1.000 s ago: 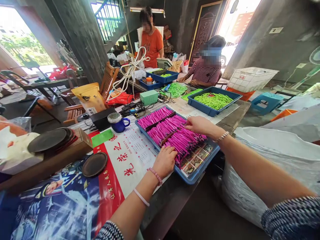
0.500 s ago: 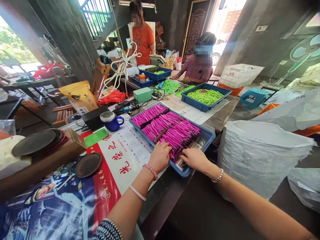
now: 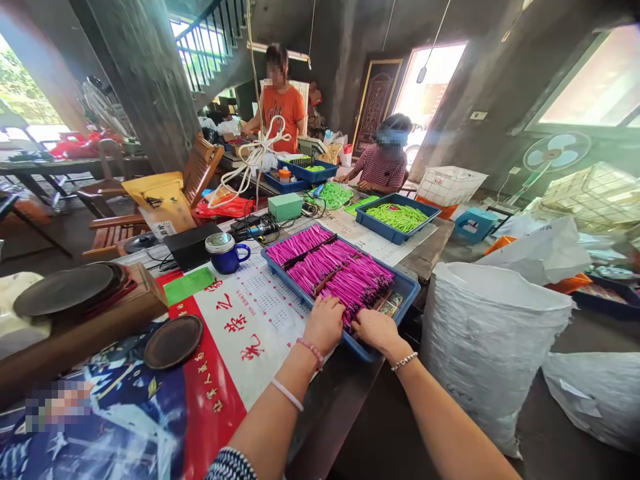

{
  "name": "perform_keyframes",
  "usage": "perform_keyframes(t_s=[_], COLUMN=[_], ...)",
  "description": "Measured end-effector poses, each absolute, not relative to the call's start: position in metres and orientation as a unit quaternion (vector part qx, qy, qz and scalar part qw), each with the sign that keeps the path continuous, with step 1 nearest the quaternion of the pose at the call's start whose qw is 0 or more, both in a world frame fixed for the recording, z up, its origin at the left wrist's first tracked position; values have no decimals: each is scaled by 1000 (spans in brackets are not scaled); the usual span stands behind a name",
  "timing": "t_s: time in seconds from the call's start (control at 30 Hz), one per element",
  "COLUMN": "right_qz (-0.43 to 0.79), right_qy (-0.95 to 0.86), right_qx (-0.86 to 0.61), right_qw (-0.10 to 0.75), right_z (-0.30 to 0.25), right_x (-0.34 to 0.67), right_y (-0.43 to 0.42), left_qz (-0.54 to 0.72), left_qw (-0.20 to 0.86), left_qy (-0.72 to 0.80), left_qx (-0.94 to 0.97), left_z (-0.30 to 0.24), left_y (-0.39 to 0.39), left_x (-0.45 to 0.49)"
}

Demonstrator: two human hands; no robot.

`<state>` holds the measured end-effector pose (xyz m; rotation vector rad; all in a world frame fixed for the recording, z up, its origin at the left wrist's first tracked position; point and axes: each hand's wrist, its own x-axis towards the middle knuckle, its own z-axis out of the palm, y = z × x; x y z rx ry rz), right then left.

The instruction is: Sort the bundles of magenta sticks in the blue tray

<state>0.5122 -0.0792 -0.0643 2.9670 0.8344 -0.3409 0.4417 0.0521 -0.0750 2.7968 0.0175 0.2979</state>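
A blue plastic tray (image 3: 409, 288) holds rows of thin pink sticks (image 3: 333, 267) with dark tips, parted by dark strips. At the tray's near corner, my left hand (image 3: 325, 323) has its fingers bent over the near rim and closed against the ends of the pink sticks. My right hand (image 3: 376, 330) reaches inside the same corner, its fingers curled in against the nearest sticks from the other side. The fingertips of both hands are partly hidden among the sticks. Printed paper shows in the tray's bottom to the right of the bundle.
A blue mug (image 3: 227, 255) and a green box (image 3: 285, 208) stand beyond the tray on the left. Another tray (image 3: 395, 233) holds green pieces. Two co-workers, one in an orange shirt (image 3: 283, 110), are across the table. A white sack (image 3: 495, 347) stands at right.
My right hand has moved left along the tray's near end, closer to my left hand, and its fingers have gone in against the sticks. The camera view has turned slightly right and up.
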Motion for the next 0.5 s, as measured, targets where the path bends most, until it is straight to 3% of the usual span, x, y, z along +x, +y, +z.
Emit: perform_keyframes(t_s=[0.5], right_qz=[-187], right_qy=[224], right_qx=[956], right_qw=[-14], right_z=[-53], right_x=[529], right_y=[-70], left_qz=[110], left_qw=[170], left_qy=[0], left_qx=[979], left_z=[-76], left_y=[55], left_x=[438])
